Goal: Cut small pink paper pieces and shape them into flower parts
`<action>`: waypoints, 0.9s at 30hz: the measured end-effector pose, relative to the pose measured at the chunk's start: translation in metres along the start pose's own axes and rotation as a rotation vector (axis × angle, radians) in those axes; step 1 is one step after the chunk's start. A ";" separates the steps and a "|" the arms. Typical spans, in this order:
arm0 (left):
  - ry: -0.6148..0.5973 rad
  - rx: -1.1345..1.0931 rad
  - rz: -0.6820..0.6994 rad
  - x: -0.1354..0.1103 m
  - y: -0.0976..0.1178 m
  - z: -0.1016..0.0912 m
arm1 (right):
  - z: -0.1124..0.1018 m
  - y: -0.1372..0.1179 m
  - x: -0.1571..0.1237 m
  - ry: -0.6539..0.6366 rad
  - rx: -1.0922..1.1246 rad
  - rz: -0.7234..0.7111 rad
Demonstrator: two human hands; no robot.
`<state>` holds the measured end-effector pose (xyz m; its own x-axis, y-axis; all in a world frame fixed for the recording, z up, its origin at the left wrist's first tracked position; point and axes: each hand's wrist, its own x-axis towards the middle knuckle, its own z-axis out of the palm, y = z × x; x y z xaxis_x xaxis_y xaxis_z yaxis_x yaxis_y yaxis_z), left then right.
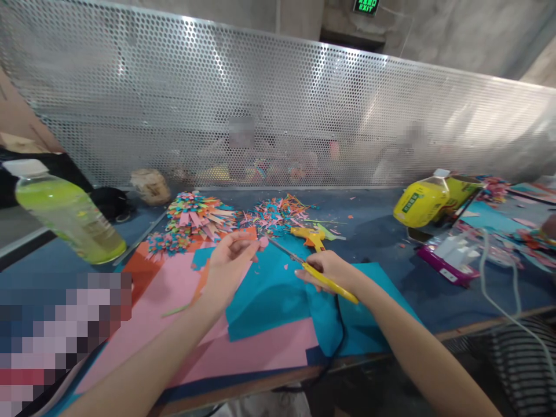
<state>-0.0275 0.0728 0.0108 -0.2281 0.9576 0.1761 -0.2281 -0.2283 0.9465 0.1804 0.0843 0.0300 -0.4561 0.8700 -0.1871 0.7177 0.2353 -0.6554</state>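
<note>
The scissors [332, 282] have yellow handles and grey blades. Left of them, the paper scrap [263, 242] and large sheet [167, 284] are pink. The paper [269, 292] beneath the scissors is turquoise. Behind the scissors, the glue gun [309, 236] is yellow and orange, the clippings [278, 214] multicoloured; right of them, the packet [434, 265] is purple. The table [369, 231] is dark blue.

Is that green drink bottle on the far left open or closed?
Closed: a white cap sits atop the green drink bottle. Whether it is screwed tight, I cannot tell.
</note>
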 end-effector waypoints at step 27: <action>-0.087 0.042 -0.060 -0.005 -0.001 0.004 | 0.000 0.001 0.000 -0.025 -0.036 -0.074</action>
<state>-0.0224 0.0688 0.0095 -0.1316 0.9814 0.1397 -0.1983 -0.1642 0.9663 0.1812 0.0847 0.0288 -0.5215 0.8386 -0.1575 0.6994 0.3144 -0.6418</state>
